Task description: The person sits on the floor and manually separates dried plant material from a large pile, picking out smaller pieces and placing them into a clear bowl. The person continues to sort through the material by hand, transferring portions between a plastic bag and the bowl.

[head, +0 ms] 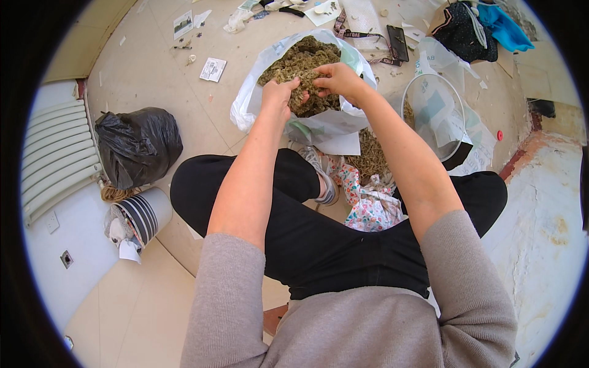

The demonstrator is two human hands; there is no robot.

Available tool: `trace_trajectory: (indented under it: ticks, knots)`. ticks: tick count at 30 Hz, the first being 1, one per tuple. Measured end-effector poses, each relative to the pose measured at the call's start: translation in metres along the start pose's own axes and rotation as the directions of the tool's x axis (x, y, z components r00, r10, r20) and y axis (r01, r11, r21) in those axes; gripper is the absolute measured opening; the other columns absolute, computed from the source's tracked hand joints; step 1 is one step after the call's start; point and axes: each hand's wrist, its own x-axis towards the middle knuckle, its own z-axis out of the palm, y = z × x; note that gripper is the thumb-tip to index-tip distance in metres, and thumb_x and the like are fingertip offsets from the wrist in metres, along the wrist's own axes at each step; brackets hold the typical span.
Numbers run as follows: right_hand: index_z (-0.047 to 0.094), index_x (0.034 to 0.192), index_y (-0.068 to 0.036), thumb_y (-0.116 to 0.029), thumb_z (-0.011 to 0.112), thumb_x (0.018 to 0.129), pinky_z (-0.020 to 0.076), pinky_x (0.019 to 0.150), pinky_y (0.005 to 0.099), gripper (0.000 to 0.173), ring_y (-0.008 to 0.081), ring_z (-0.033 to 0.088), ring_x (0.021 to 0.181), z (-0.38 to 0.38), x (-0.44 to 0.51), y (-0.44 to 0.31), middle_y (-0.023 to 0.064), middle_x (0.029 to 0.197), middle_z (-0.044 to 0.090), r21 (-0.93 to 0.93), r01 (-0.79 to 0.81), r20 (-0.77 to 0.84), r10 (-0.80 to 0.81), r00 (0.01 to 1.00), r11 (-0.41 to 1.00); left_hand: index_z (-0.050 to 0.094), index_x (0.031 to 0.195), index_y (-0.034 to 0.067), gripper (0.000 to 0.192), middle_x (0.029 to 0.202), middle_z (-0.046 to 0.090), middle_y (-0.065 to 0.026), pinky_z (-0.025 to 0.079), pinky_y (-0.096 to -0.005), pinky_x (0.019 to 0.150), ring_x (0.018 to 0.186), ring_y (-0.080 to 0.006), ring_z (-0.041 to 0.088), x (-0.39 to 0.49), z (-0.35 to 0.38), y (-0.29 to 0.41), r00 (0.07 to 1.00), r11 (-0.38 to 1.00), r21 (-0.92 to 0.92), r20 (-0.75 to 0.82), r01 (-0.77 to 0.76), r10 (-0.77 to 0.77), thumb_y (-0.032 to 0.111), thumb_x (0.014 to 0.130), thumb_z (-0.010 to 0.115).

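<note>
A white plastic bag stands with its mouth open in front of me, filled with greenish-brown dried plant material. Over the bag, my left hand holds a loose tuft of this material between thumb and fingers. My right hand has its bent fingers in the same tuft from the other side. Below the bag's near edge lies a heap of dry stalks, partly behind my right forearm. A floral-patterned cloth or bag is crumpled between my legs.
A clear bin with a white rim stands at right. Nearby are a smartphone, a lanyard and a dark drawstring bag. At left are a black garbage bag, a tipped striped bin and a radiator.
</note>
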Motion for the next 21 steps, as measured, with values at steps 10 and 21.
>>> trace_trajectory:
  ticks: [10, 21]
  knots:
    - [0.057, 0.103, 0.002, 0.001, 0.065, 0.075, 0.0520, 0.065, 0.0242, 0.029, 0.0128, 0.060, 0.077, -0.0074, 0.0032, 0.0035, 0.0055, 0.087, 0.061, 0.016, 0.100, -0.118, -0.097, 0.988, 0.995, 0.044, 0.100, -0.004, 0.026, 0.083, 0.058, -0.0154, 0.052, -0.0326, 0.043, 0.055, -0.0225, 0.058, 0.0006, 0.0018, -0.0019, 0.999, 0.997, -0.058, -0.007, -0.040, 0.040, -0.005, 0.078, 0.058]
    - [0.058, 0.086, 0.000, 0.002, 0.065, 0.074, 0.0517, 0.063, 0.0241, 0.014, 0.0120, 0.059, 0.071, -0.0038, 0.0012, -0.0040, 0.0044, 0.079, 0.061, 0.092, 0.137, -0.245, -0.111, 0.963, 0.986, 0.047, 0.102, -0.003, 0.024, 0.088, 0.058, -0.0154, 0.054, -0.0333, 0.048, 0.062, -0.0237, 0.060, 0.0038, -0.0016, -0.0022, 0.983, 0.988, -0.102, -0.155, -0.116, 0.100, -0.005, 0.080, 0.056]
